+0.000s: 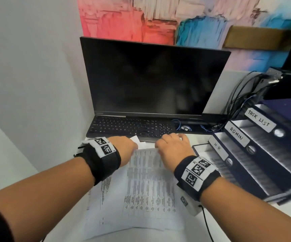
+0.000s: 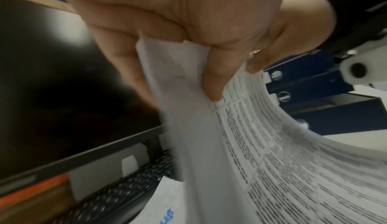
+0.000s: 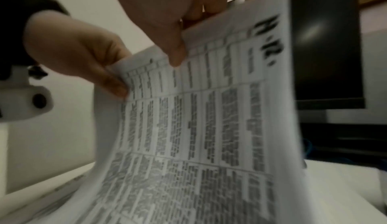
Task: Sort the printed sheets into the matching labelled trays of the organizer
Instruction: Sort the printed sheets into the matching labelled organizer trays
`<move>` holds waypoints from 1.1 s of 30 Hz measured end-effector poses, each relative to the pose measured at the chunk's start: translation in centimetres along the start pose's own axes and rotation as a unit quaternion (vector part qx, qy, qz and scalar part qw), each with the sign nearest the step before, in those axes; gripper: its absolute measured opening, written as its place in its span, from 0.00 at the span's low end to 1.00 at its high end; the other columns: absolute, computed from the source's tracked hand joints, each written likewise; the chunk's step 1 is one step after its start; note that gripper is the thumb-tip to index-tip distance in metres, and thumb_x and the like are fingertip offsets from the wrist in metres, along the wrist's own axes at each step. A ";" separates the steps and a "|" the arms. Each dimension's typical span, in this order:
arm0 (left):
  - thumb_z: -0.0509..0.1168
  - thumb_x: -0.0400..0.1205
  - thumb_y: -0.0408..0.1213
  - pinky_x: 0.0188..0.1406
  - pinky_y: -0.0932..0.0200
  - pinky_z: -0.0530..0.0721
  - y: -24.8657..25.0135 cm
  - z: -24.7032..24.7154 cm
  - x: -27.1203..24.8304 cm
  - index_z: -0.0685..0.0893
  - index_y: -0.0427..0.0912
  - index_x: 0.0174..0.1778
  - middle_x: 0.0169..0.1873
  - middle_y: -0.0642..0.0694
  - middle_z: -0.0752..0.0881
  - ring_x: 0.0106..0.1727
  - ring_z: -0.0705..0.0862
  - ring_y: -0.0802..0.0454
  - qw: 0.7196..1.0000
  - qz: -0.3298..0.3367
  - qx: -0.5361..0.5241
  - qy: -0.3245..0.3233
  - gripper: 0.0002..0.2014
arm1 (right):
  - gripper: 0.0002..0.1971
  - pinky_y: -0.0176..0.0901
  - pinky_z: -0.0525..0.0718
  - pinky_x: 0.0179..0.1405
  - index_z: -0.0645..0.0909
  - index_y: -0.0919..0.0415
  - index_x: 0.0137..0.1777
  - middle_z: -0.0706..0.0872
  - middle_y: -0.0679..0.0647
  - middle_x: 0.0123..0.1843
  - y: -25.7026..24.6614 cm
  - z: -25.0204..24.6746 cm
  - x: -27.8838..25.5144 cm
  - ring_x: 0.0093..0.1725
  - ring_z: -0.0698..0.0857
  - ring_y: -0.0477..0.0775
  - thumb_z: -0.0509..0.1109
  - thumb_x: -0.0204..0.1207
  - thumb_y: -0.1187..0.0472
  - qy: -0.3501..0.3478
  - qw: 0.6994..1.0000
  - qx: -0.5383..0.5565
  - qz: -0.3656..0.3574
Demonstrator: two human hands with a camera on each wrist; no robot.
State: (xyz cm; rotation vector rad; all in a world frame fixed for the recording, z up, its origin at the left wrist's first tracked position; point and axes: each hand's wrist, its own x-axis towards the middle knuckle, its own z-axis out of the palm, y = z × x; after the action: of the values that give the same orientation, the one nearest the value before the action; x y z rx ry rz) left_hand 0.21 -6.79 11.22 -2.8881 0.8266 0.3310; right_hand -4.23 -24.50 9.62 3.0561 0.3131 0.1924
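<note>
Head view: both hands' fingers pinch a thin, curling printed sheet (image 1: 148, 173).

Office desk: monitor (image 1: 151, 79), keyboard (image 1: 130, 127), labelled organizer (image 1: 256, 151).

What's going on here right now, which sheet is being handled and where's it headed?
A person is lifting the far edge of one printed sheet off the paper stack on the desk. The left hand and the right hand each pinch that top edge. The sheet is a dense table with "H.R." handwritten in a corner. The organizer stands to the right, its trays labelled TASK LIST, ADMIN and HR. The sheet has not reached any tray; the HR tray looks like its match.
</note>
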 end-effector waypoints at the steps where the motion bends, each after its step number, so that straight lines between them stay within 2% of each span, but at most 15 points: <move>1: 0.57 0.85 0.39 0.42 0.59 0.75 -0.4 0.0 0.1 0.82 0.50 0.55 0.47 0.51 0.84 0.49 0.83 0.50 1.000 -0.014 -0.014 -0.007 0.09 | 0.17 0.56 0.60 0.74 0.72 0.50 0.69 0.76 0.48 0.65 0.5 0.2 -0.2 0.68 0.72 0.53 0.59 0.81 0.59 0.007 0.999 0.018 0.031; 3: 0.55 0.85 0.41 0.43 0.59 0.75 -1.2 -0.4 0.0 0.80 0.49 0.48 0.45 0.51 0.83 0.49 0.82 0.50 0.998 -0.044 -0.052 -0.007 0.08 | 0.24 0.55 0.61 0.76 0.63 0.53 0.77 0.71 0.50 0.73 2.1 0.7 -0.9 0.73 0.68 0.53 0.58 0.81 0.54 0.003 0.993 0.045 0.108; 4: 0.55 0.85 0.41 0.43 0.59 0.74 -1.5 -0.5 -0.1 0.77 0.49 0.41 0.43 0.51 0.82 0.48 0.82 0.50 0.995 -0.059 -0.078 0.001 0.09 | 0.29 0.56 0.61 0.77 0.58 0.55 0.80 0.68 0.51 0.76 3.2 1.0 -1.4 0.75 0.66 0.53 0.58 0.80 0.51 -0.008 0.988 0.049 0.147; 6: 0.56 0.85 0.41 0.42 0.58 0.73 -2.4 -0.6 -0.3 0.74 0.50 0.35 0.38 0.51 0.80 0.45 0.80 0.50 0.984 -0.088 -0.148 0.043 0.12 | 0.36 0.58 0.60 0.78 0.51 0.58 0.82 0.62 0.53 0.80 5.4 1.6 -2.5 0.79 0.61 0.54 0.60 0.78 0.48 -0.032 0.977 0.032 0.209; 8: 0.58 0.83 0.39 0.41 0.59 0.74 -3.0 -0.9 -0.4 0.80 0.45 0.40 0.40 0.48 0.83 0.45 0.81 0.48 0.959 -0.111 -0.242 0.094 0.08 | 0.36 0.60 0.60 0.78 0.50 0.58 0.82 0.61 0.53 0.81 7.8 1.8 -3.5 0.80 0.58 0.55 0.58 0.79 0.47 -0.038 0.966 -0.009 0.254; 10: 0.60 0.82 0.36 0.40 0.60 0.78 -2.9 -1.5 -0.1 0.83 0.42 0.47 0.43 0.48 0.85 0.46 0.82 0.48 0.919 -0.130 -0.350 0.130 0.07 | 0.33 0.62 0.60 0.77 0.54 0.58 0.81 0.61 0.52 0.80 10.2 1.3 -4.5 0.80 0.57 0.55 0.57 0.79 0.47 -0.038 0.957 -0.041 0.285; 13: 0.61 0.82 0.34 0.53 0.50 0.85 -1.7 -2.4 0.7 0.85 0.42 0.57 0.51 0.46 0.86 0.52 0.84 0.45 0.865 -0.136 -0.460 0.147 0.12 | 0.31 0.64 0.59 0.77 0.58 0.57 0.79 0.61 0.53 0.80 13.7 -0.3 -5.8 0.81 0.55 0.57 0.59 0.77 0.49 -0.042 0.939 -0.075 0.332; 17: 0.63 0.82 0.33 0.57 0.53 0.83 1.0 -2.6 2.0 0.82 0.41 0.64 0.58 0.45 0.84 0.56 0.83 0.46 0.831 -0.117 -0.529 0.124 0.15 | 0.29 0.65 0.61 0.75 0.64 0.58 0.76 0.64 0.53 0.79 18.1 -2.7 -8.0 0.80 0.56 0.58 0.61 0.75 0.53 -0.015 0.910 -0.100 0.402; 20: 0.64 0.81 0.31 0.46 0.54 0.85 3.5 -2.1 2.9 0.83 0.42 0.61 0.56 0.45 0.85 0.52 0.85 0.46 0.802 -0.113 -0.580 0.085 0.13 | 0.28 0.66 0.58 0.75 0.65 0.59 0.76 0.63 0.53 0.80 21.1 -4.4 -10.6 0.81 0.53 0.59 0.60 0.75 0.56 -0.007 0.887 -0.094 0.453; 23: 0.64 0.80 0.31 0.45 0.50 0.88 5.7 -1.5 3.9 0.83 0.43 0.57 0.56 0.44 0.86 0.54 0.85 0.43 0.786 -0.128 -0.603 0.038 0.11 | 0.29 0.66 0.58 0.76 0.63 0.57 0.77 0.61 0.53 0.81 23.9 -5.8 -13.3 0.81 0.52 0.59 0.60 0.76 0.56 -0.009 0.864 -0.088 0.495; 26: 0.63 0.80 0.29 0.41 0.54 0.87 7.7 -1.1 4.6 0.83 0.41 0.57 0.56 0.43 0.85 0.53 0.85 0.44 0.774 -0.145 -0.616 0.013 0.11 | 0.28 0.63 0.59 0.76 0.63 0.56 0.78 0.60 0.53 0.81 26.0 -6.7 -15.8 0.81 0.54 0.59 0.59 0.78 0.54 -0.003 0.856 -0.077 0.511; 29: 0.64 0.80 0.29 0.45 0.52 0.86 9.0 -0.9 5.2 0.82 0.40 0.56 0.55 0.42 0.85 0.51 0.84 0.45 0.766 -0.153 -0.624 0.019 0.10 | 0.28 0.60 0.60 0.77 0.60 0.58 0.80 0.61 0.55 0.81 27.1 -6.8 -17.2 0.81 0.57 0.59 0.57 0.82 0.49 -0.015 0.872 -0.049 0.486; 31: 0.65 0.80 0.29 0.46 0.52 0.87 9.7 -0.7 5.5 0.83 0.41 0.55 0.55 0.43 0.85 0.52 0.84 0.45 0.756 -0.155 -0.636 0.020 0.09 | 0.27 0.57 0.61 0.77 0.60 0.61 0.80 0.63 0.58 0.81 27.1 -6.4 -17.4 0.80 0.59 0.60 0.56 0.84 0.51 -0.024 0.887 -0.022 0.461; 33: 0.64 0.81 0.28 0.32 0.59 0.86 10.9 -0.8 5.5 0.83 0.43 0.55 0.54 0.44 0.86 0.48 0.85 0.49 0.726 -0.157 -0.669 0.009 0.10 | 0.27 0.57 0.62 0.76 0.61 0.63 0.80 0.63 0.60 0.80 27.0 -5.7 -17.7 0.79 0.59 0.61 0.55 0.84 0.53 -0.015 0.896 -0.021 0.443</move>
State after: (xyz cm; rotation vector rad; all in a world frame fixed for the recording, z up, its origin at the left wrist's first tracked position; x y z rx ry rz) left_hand -0.93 -18.88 10.10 -4.1776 -0.1308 1.3121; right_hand -16.80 -54.22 15.24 2.8931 -1.0844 0.1774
